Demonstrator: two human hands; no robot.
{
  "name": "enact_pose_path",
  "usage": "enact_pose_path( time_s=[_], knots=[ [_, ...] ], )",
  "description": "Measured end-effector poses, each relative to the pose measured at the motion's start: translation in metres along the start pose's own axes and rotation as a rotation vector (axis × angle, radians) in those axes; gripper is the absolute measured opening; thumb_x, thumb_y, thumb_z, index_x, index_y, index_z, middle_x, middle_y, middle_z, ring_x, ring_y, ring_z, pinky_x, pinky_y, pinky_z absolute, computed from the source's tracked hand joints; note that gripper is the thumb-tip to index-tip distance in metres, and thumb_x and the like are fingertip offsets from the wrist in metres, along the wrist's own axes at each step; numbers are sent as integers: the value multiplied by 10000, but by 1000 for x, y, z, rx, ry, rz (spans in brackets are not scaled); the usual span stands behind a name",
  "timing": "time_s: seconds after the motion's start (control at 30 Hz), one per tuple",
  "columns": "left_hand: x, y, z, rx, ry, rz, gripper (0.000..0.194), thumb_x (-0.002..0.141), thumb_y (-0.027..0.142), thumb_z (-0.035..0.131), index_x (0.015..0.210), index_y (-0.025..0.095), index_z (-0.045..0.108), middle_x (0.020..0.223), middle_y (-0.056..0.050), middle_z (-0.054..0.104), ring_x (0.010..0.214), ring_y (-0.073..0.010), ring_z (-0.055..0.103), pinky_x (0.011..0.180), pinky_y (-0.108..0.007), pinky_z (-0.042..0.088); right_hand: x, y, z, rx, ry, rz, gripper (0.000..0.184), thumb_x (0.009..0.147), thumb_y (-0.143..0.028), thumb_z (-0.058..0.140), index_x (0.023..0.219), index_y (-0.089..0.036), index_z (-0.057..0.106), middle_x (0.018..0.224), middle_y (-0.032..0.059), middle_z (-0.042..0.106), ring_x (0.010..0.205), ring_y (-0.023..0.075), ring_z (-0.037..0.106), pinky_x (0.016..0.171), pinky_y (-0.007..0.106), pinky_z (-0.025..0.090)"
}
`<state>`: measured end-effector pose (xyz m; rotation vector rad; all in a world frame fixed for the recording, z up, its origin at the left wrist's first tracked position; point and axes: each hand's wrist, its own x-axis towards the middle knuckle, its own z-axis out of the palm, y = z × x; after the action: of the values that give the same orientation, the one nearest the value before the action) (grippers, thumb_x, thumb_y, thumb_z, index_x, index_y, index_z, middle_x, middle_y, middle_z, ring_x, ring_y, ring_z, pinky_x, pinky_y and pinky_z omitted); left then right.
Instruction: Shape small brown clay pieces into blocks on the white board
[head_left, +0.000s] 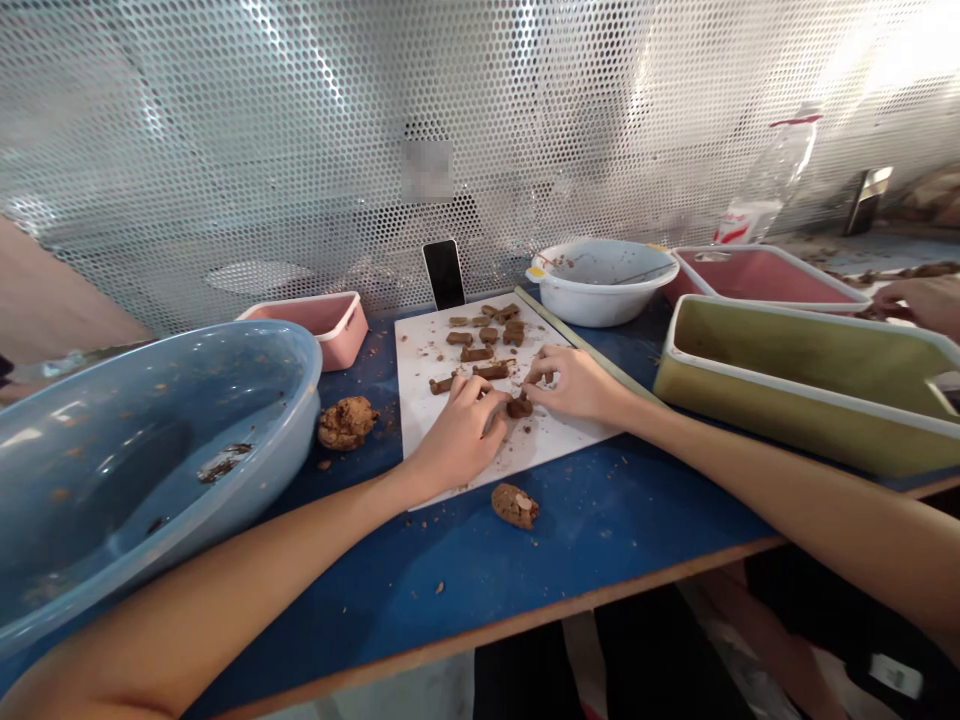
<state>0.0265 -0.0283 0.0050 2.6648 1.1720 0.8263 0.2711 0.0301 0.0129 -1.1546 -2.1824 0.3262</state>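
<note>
Left hand (461,437), right hand (576,385): fingers (489,402) pinched small brown clay-like lump (519,408); oblong brown chunk (514,506) lay at its six o'clock.

Blue basin (150,425) cut off left, green bin (787,412) right; brown piece (519,408) partly hidden by hands (466,432).

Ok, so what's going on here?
A person has the left hand and right hand close together over a white board, fingertips at a small brown piece; how firmly either grips it is hard to tell. Several shaped brown pieces lie farther up the board among crumbs. On the blue tabletop, an oblong brown lump sits in front of the board, and a rougher lump lies to its left, beside a big blue basin.
</note>
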Motion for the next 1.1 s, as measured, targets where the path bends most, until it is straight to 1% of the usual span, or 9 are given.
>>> enact_pose_path(
  time_s=[0.1,0.23,0.47,0.6,0.67,0.8,0.9,1.0,1.1],
  knots=[
    [0,-1,1,4,-2,5,246,1070,140,514,1216,184,707,1196,-134,604,1201,-332,503,1096,-570,514,0,4,0,-18,12,-41,158,910,-296,753,783,-222,810,877,58,721,768,206,687,744,362,535],
    [0,0,1,19,-10,1,241,1074,146,517,1222,193,701,1202,-129,601,1208,-332,506,1112,-580,503,-1,8,-3,-27,35,-132,152,950,-313,739,878,-228,842,928,75,717,898,243,719,859,392,572],
    [0,2,1,21,-9,-10,227,1073,141,537,1234,181,692,1201,-125,599,1224,-334,504,1113,-548,498,-2,12,-10,1,-55,-304,151,990,-317,741,1043,-271,875,1046,84,701,1043,272,685,1013,463,557],
    [0,1,0,20,-7,-7,225,1069,129,546,1240,180,682,1205,-122,601,1234,-333,504,1115,-541,489,-3,11,-11,13,-50,-334,172,1014,-329,720,1071,-277,874,1038,87,682,1037,272,665,1011,470,561],
    [-1,0,0,14,-5,-9,216,1068,129,548,1234,189,673,1210,-118,602,1234,-330,506,1105,-534,493,-6,5,-16,45,-27,-346,213,1041,-339,683,1151,-273,853,1058,91,689,1044,272,667,1000,468,565],
    [-2,0,0,0,10,-19,212,1071,134,536,1235,193,656,1219,-115,605,1239,-324,516,1073,-516,507,-14,-10,-30,171,-23,-437,291,1104,-313,590,1321,-293,782,1042,66,738,1013,256,677,973,448,565],
    [-2,1,0,9,7,-12,224,1081,152,525,1260,189,654,1227,-124,608,1253,-332,510,1074,-531,507,-16,-13,-34,126,-1,-460,273,1096,-297,595,1261,-300,812,1013,69,724,997,261,668,968,448,563],
    [-1,1,0,23,-8,-19,221,1075,149,523,1237,197,664,1222,-124,611,1238,-336,511,1075,-555,506,-15,-8,-31,79,-20,-456,246,1069,-292,623,1172,-300,847,983,77,693,992,268,668,950,444,570],
    [-1,1,1,31,6,-13,215,1076,149,521,1210,199,682,1218,-127,602,1238,-339,513,1073,-559,509,-13,-1,-27,47,-39,-456,219,1050,-282,657,1142,-298,855,1009,80,691,1011,265,674,954,433,573]
  ],
)
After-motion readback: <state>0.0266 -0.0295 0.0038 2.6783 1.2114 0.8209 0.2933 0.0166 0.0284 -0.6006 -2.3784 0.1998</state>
